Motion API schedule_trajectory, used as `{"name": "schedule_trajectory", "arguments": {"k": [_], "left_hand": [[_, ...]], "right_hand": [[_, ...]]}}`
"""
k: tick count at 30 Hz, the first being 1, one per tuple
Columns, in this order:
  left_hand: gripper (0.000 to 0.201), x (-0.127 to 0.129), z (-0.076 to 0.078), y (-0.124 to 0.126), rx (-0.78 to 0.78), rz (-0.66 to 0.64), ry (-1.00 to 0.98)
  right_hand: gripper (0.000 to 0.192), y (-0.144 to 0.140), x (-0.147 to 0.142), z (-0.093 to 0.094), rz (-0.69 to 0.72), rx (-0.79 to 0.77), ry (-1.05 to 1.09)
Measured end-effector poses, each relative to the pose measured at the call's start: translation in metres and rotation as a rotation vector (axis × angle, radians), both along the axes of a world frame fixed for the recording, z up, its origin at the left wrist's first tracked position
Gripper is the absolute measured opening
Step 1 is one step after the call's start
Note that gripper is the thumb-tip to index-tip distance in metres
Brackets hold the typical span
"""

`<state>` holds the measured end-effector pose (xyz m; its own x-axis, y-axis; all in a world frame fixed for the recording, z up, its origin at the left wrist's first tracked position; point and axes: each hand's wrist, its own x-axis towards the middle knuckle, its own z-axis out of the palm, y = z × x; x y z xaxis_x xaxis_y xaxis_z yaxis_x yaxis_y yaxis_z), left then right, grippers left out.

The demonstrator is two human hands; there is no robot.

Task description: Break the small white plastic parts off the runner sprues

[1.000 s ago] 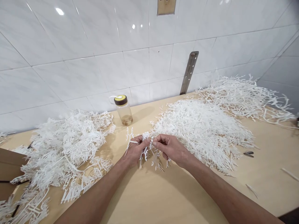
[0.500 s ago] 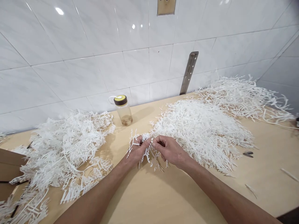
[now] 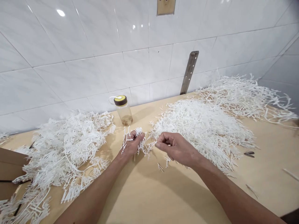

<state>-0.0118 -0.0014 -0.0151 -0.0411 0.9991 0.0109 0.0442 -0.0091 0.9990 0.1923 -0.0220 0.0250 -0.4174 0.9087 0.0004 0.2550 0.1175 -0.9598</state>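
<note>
My left hand (image 3: 132, 143) is closed around a small bunch of white branched plastic sprigs (image 3: 124, 140), their forked tips sticking out on both sides of the fingers. Just to the right, my right hand (image 3: 176, 147) is pinched, with a thin white branched piece (image 3: 150, 146) reaching from the left hand's side to its fingertips. Another small white tip (image 3: 167, 160) shows under the right hand; whether the fingers hold it I cannot tell. Behind the right hand lies a dense pile of thin white sprigs (image 3: 196, 124). A loose sprig (image 3: 160, 167) is below, between the hands.
On the left spreads a heap of white branched pieces (image 3: 67, 149) beside a cardboard box (image 3: 11, 168). A clear bottle (image 3: 124, 112) with a yellow-black lid stands near the tiled wall. Further strands (image 3: 247, 96) lie back right. A small dark object (image 3: 249, 154) rests on the table (image 3: 173, 199).
My hands have moved apart: the left went left with its bunch, the right shifted slightly right. A white piece now spans the gap between them.
</note>
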Motion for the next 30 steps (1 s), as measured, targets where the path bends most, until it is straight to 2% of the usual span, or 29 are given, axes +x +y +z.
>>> {"name": "schedule_trajectory", "arguments": {"k": [3, 5, 7, 9, 12, 17, 19, 24, 27, 30], "left_hand": [[0.043, -0.002, -0.001, 0.003, -0.124, -0.097, -0.163], [0.044, -0.002, 0.0, 0.002, -0.153, -0.114, -0.204], [0.044, -0.001, 0.002, 0.001, -0.153, -0.109, -0.223], [0.044, 0.0, 0.005, -0.001, -0.151, -0.107, -0.231], [0.043, 0.002, 0.008, -0.003, -0.162, -0.145, -0.251], [0.044, 0.005, 0.006, -0.006, -0.185, -0.154, -0.245], [0.045, 0.007, 0.006, -0.007, -0.194, -0.14, -0.241], [0.044, 0.01, 0.006, -0.01, -0.16, -0.122, -0.194], [0.046, 0.011, 0.003, -0.009, -0.147, -0.108, -0.126], [0.049, 0.01, 0.0, -0.008, -0.137, -0.103, -0.081]], "right_hand": [[0.027, 0.01, 0.003, -0.011, -0.224, 0.092, -0.041], [0.025, 0.017, 0.005, -0.02, -0.361, 0.158, -0.091], [0.02, 0.022, 0.007, -0.027, -0.452, 0.213, -0.159], [0.016, 0.023, 0.007, -0.029, -0.482, 0.236, -0.209], [0.028, 0.018, 0.002, -0.026, -0.43, 0.181, -0.201], [0.034, 0.006, -0.014, -0.02, -0.128, -0.047, -0.023], [0.033, 0.004, -0.019, -0.021, -0.07, -0.088, 0.027], [0.025, 0.007, -0.022, -0.03, -0.138, -0.046, -0.011], [0.023, 0.007, -0.022, -0.032, -0.148, 0.022, -0.036], [0.02, 0.007, -0.022, -0.032, -0.145, 0.027, -0.043]]}}
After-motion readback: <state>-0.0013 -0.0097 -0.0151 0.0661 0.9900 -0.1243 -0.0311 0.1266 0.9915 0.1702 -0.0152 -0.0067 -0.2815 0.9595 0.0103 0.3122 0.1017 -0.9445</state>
